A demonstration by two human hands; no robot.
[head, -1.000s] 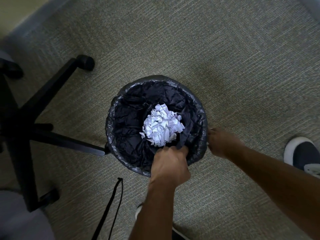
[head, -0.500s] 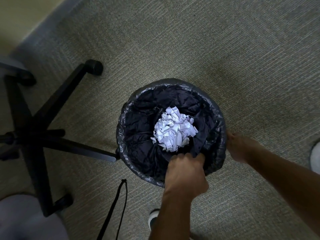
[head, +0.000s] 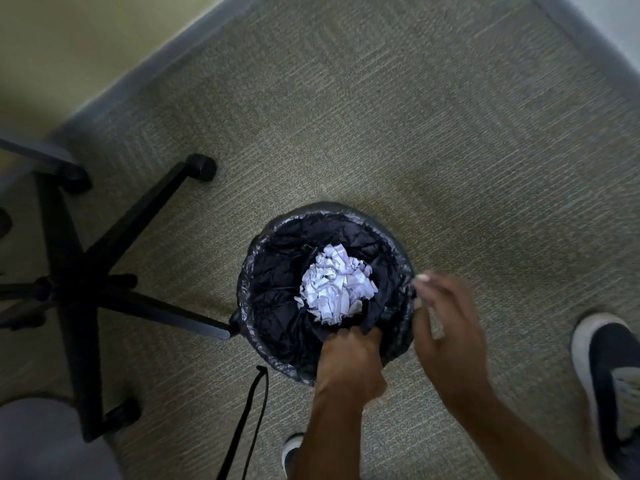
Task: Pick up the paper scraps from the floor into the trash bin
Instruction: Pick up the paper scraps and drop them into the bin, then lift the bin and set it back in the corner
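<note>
The paper scraps (head: 335,286) lie heaped in the bottom of the trash bin (head: 325,209), and no loose scraps show on the carpet floor (head: 398,140), so the job looks near its end. The step in hand seems to be steadying the bin by its liner; best to pull gently so the thin bag doesn't tear or spill. The left hand (head: 349,365) curls over the near rim, its grip closed on the liner. The right hand (head: 446,327) hovers at the right rim, blurred; I cannot tell its grip.
</note>
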